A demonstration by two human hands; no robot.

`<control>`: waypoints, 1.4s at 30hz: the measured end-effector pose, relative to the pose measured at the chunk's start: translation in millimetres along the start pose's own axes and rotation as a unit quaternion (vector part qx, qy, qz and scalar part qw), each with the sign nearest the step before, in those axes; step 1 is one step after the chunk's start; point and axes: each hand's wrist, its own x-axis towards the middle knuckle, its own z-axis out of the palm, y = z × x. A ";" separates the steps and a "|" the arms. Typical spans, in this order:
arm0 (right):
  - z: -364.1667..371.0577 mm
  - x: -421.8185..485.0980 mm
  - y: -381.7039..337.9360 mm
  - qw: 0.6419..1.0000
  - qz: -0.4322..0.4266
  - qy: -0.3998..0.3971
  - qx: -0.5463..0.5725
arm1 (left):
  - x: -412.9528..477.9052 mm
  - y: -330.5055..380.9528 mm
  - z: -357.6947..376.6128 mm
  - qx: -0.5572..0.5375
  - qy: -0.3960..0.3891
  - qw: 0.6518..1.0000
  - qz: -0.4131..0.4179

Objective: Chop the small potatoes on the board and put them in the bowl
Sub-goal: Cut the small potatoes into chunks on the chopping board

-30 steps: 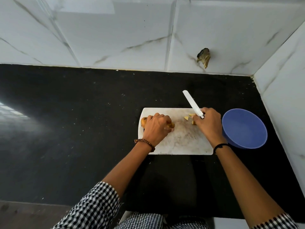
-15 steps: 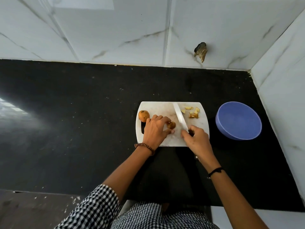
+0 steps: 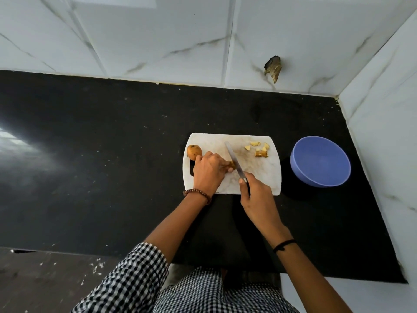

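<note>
A white cutting board [image 3: 259, 175] lies on the black counter. My left hand [image 3: 208, 171] pinches a small potato [image 3: 230, 164] near the board's middle. My right hand [image 3: 256, 195] grips a knife [image 3: 234, 160] by its handle, and the blade rests against that potato's right side. A whole potato [image 3: 194, 152] sits at the board's left end, just behind my left hand. Several cut potato pieces [image 3: 259, 149] lie at the board's far right corner. A blue bowl [image 3: 320, 163] stands to the right of the board, with nothing visible inside.
White marble-tiled walls close the counter [image 3: 112, 166] at the back and right, close behind the bowl. A broken hole [image 3: 273, 68] shows in the back wall. The counter's front edge runs below my forearms.
My right hand drew the knife from the cut pieces at the far right back to the board's middle, and the blade now meets the potato under my left hand.
</note>
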 end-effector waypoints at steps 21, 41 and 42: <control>5.4 -6.5 -1.2 0.995 0.010 -0.023 -0.092 | -0.1 11.0 -4.7 0.026 -0.008 1.000 -0.003; 17.3 12.2 -7.2 0.992 0.004 -0.029 -0.119 | -2.7 13.1 -7.4 0.017 -0.001 1.000 -0.010; 16.8 12.4 -7.3 0.992 0.001 -0.031 -0.120 | -2.2 13.3 -7.0 0.009 -0.003 1.000 -0.013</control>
